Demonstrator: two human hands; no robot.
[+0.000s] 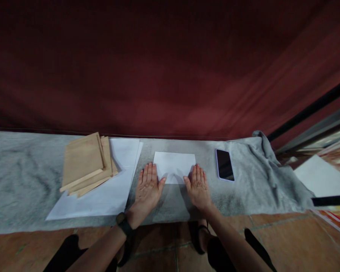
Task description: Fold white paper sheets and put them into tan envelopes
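Observation:
A white sheet of paper [174,162], small and rectangular, lies flat on the grey cloth in front of me. At its left edge rests my left hand [147,185], palm down with fingers stretched out and the thumb over the lower left corner. My right hand [198,187] lies in the same way along the right edge, its thumb at the lower right corner. Neither hand grips anything. Left of my left hand, several brown paper envelopes [83,158] sit stacked on larger white sheets [107,200].
The grey cloth [19,181] covers a long, narrow surface. A phone [224,165] with a purple edge lies right of my right hand. Behind hangs a dark red curtain [164,75]. Black bars [308,109] and a white panel [324,175] stand at the far right, above tiled floor.

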